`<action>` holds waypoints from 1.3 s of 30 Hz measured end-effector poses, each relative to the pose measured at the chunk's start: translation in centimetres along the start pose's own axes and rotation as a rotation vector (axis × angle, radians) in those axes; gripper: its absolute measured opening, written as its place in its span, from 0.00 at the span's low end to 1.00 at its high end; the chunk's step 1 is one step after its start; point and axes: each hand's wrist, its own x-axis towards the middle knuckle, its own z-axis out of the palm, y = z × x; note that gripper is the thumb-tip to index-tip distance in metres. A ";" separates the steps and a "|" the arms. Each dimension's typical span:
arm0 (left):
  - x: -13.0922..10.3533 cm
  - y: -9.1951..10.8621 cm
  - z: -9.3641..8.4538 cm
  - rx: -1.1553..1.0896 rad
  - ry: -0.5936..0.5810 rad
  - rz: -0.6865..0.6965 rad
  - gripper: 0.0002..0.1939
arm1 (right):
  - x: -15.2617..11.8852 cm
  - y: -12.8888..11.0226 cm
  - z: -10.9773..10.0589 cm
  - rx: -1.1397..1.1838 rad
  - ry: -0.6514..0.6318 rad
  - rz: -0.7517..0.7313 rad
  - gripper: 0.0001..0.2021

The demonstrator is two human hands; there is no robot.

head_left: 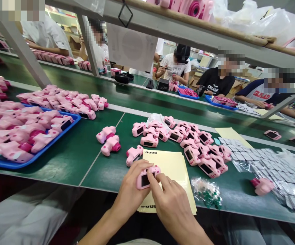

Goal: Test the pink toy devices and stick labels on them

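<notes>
My left hand is closed around the left side of a pink toy camera, its dark screen facing me. My right hand grips the right side, with a fingertip pressed at the screen's edge. Whatever lies under that fingertip is hidden. Both hands are above yellow sheets printed with small dark rectangular frames. Just beyond them, a loose toy camera rests at the sheets' upper left corner. Several more toy cameras are bunched behind and to the right, many with screens showing.
A blue tray heaped with pink cameras stands at left. Small clear and green pieces lie right of the sheets, near plastic-wrapped square labels. A shelf beam crosses overhead. Co-workers sit across the green belt.
</notes>
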 end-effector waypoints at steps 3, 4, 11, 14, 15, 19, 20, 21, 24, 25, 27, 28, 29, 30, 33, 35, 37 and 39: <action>0.0 1.0 -0.9 -0.225 -0.162 -0.224 0.26 | 0.1 0.8 -0.8 0.299 0.027 0.214 0.18; -0.1 1.3 -1.1 -0.323 -0.227 -0.313 0.29 | 0.3 1.2 -0.9 0.420 0.033 0.313 0.17; 0.2 2.1 -1.2 -0.533 -0.229 -0.424 0.16 | 0.3 2.5 0.1 0.890 -0.112 0.498 0.17; 0.5 1.7 -1.2 -0.416 -0.192 -0.347 0.14 | 0.2 2.2 0.4 0.882 -0.078 0.464 0.16; 0.5 1.6 -1.2 -0.391 -0.189 -0.327 0.14 | 0.1 2.1 0.5 0.882 -0.070 0.458 0.15; 0.5 1.1 -1.2 -0.352 -0.186 -0.293 0.13 | 0.3 1.7 0.8 0.893 -0.064 0.453 0.15; 0.4 1.1 -1.1 -0.350 -0.183 -0.290 0.13 | 0.3 1.7 0.8 0.897 -0.068 0.454 0.15; 0.4 1.1 -1.1 -0.345 -0.180 -0.288 0.13 | 0.3 1.7 0.8 0.900 -0.078 0.455 0.14; -0.1 1.1 -1.5 -0.310 -0.222 -0.302 0.14 | 0.5 2.4 0.6 0.924 -0.150 0.461 0.12; -0.2 1.0 -1.8 -0.276 -0.245 -0.305 0.16 | 0.6 3.0 0.5 0.950 -0.195 0.458 0.12; -0.4 0.7 -2.7 -0.130 -0.237 -0.283 0.22 | 1.1 4.4 0.2 0.995 -0.270 0.439 0.12; -0.4 0.4 -3.3 -0.011 -0.181 -0.260 0.24 | 1.5 5.3 0.2 0.989 -0.283 0.423 0.11; -0.3 -0.1 -3.8 0.121 -0.098 -0.235 0.25 | 1.9 6.0 0.2 0.954 -0.271 0.400 0.11; -0.1 -0.6 -4.3 0.241 -0.012 -0.216 0.25 | 2.4 6.7 0.4 0.899 -0.241 0.367 0.10; 1.0 -2.4 -5.3 0.354 0.083 -0.228 0.25 | 4.1 7.6 1.9 0.775 -0.162 0.245 0.07; 2.0 -3.4 -5.7 0.292 0.034 -0.238 0.25 | 5.3 7.2 3.3 0.767 -0.153 0.170 0.07; 3.2 -4.2 -6.1 0.297 0.019 -0.192 0.22 | 6.4 6.4 4.8 0.745 -0.136 0.124 0.08; 4.6 -4.7 -6.5 0.371 0.030 -0.111 0.22 | 7.4 5.5 6.2 0.685 -0.084 0.117 0.08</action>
